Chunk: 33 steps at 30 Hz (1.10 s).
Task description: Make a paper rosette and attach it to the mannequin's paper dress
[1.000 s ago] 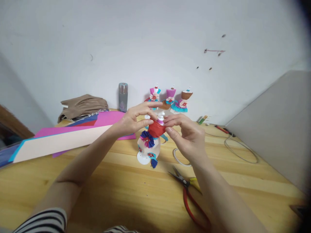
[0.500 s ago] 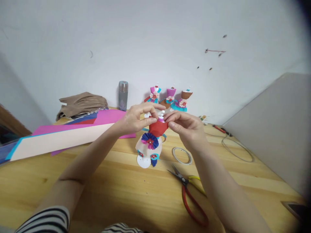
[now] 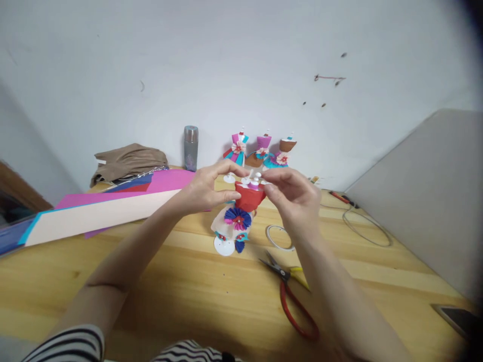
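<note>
A miniature dress form stands on a round white base, leaning slightly to the right. It wears a red bodice, a dark blue and pink paper rosette at the waist and a cream skirt with small trims. My left hand is at the bodice's left side, thumb against its edge, index finger stretched above and apart from the thumb. With thumb and fingertips pinched together, my right hand holds the top right edge of the bodice. The white neck knob shows between the hands.
Open scissors and a wire ring lie near my right forearm. Three dressed forms and a grey bottle stand by the wall. Coloured paper sheets and brown cloth are at left, a cable at right.
The dress form's top has tilted a little to the right. My left thumb and index finger have spread wider apart, while my right hand stays at the bodice's right edge.
</note>
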Tool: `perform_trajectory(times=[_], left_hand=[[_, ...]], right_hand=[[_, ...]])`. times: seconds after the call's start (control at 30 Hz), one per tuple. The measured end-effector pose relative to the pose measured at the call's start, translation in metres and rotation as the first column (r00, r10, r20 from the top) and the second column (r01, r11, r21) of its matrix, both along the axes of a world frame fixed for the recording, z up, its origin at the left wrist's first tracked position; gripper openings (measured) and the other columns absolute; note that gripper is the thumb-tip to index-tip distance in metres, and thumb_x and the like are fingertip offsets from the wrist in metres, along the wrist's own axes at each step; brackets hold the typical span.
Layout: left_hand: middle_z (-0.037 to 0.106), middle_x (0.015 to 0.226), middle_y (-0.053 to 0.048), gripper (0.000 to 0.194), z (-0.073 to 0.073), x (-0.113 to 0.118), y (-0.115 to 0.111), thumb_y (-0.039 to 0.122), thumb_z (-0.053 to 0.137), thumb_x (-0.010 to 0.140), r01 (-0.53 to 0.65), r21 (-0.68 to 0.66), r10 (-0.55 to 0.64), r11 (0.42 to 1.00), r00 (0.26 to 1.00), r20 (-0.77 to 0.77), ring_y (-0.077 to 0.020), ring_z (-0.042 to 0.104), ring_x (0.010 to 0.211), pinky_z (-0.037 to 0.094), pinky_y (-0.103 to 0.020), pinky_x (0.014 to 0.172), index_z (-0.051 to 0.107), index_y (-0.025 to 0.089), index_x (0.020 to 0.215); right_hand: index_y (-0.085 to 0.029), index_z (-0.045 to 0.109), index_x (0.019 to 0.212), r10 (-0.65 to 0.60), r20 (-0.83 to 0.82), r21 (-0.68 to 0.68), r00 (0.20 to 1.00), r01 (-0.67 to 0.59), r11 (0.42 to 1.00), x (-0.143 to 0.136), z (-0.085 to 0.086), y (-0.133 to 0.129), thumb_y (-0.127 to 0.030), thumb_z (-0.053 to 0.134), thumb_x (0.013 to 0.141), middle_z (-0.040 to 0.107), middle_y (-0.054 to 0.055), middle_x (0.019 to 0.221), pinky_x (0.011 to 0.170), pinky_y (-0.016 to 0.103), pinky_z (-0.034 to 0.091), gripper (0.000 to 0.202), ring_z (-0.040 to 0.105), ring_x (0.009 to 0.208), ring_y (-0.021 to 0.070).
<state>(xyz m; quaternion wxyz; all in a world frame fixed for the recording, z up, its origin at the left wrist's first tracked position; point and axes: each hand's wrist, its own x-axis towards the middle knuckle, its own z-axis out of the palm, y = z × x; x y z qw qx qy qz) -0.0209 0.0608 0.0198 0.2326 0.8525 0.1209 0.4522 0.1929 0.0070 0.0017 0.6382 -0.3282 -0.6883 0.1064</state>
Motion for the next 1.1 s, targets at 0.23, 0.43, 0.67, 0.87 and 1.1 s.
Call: perform_trajectory(times=[0.23, 0.43, 0.67, 0.87, 1.1], left_hand=[[0.068, 0.13, -0.015, 0.005, -0.005, 0.0, -0.008, 0.017, 0.067, 0.086, -0.032, 0.039, 0.032, 0.999, 0.999, 0.008, -0.0233, 0.066, 0.12, 0.051, -0.042, 0.105, 0.062, 0.017, 0.088], [0.068, 0.13, -0.016, 0.009, -0.007, 0.005, -0.003, 0.018, 0.064, 0.089, 0.005, 0.103, -0.009, 0.995, 0.999, 0.042, -0.023, 0.066, 0.12, 0.053, -0.042, 0.104, 0.07, 0.017, 0.096], [0.069, 0.129, -0.013, 0.021, -0.01, 0.006, 0.002, 0.017, 0.066, 0.089, 0.009, 0.236, -0.02, 0.972, 0.999, 0.046, -0.0229, 0.065, 0.122, 0.053, -0.044, 0.106, 0.072, 0.021, 0.109], [0.065, 0.135, -0.014, 0.021, -0.01, 0.007, 0.001, 0.016, 0.065, 0.09, -0.039, 0.371, 0.022, 0.928, 0.998, 0.05, -0.0232, 0.062, 0.127, 0.053, -0.042, 0.106, 0.073, 0.021, 0.109], [0.065, 0.133, -0.015, 0.014, -0.01, 0.012, 0.002, 0.015, 0.065, 0.09, -0.1, 0.526, 0.065, 0.845, 0.994, 0.085, -0.0233, 0.062, 0.127, 0.055, -0.044, 0.103, 0.071, 0.02, 0.101]], right_hand=[[-0.027, 0.069, 0.094, -0.264, 0.22, 0.36, 0.939, 0.173, 0.917, -0.003, -0.006, -0.017, -0.016, 0.067, 0.085, 0.071, 0.007, 0.103, 0.087, 0.047, 0.056, 0.014, 0.069, 0.097, 0.0253], [-0.026, 0.068, 0.094, -0.286, 0.3, 0.377, 0.91, 0.162, 0.912, 0.0, -0.004, -0.01, -0.015, 0.068, 0.085, 0.07, 0.008, 0.104, 0.086, 0.047, 0.056, 0.014, 0.069, 0.099, 0.0259], [-0.026, 0.067, 0.091, -0.341, 0.379, 0.48, 0.86, 0.132, 0.867, 0.001, 0.0, -0.007, -0.01, 0.068, 0.084, 0.07, 0.007, 0.099, 0.083, 0.046, 0.057, 0.017, 0.068, 0.098, 0.0262], [-0.024, 0.064, 0.088, -0.286, 0.434, 0.404, 0.854, 0.098, 0.909, 0.002, 0.005, -0.009, -0.013, 0.062, 0.088, 0.071, 0.008, 0.105, 0.088, 0.048, 0.056, 0.012, 0.067, 0.105, 0.0269], [-0.023, 0.063, 0.088, -0.245, 0.476, 0.407, 0.844, 0.036, 0.913, 0.005, 0.009, -0.008, -0.013, 0.064, 0.089, 0.071, 0.009, 0.104, 0.087, 0.046, 0.056, 0.01, 0.068, 0.102, 0.0258]])
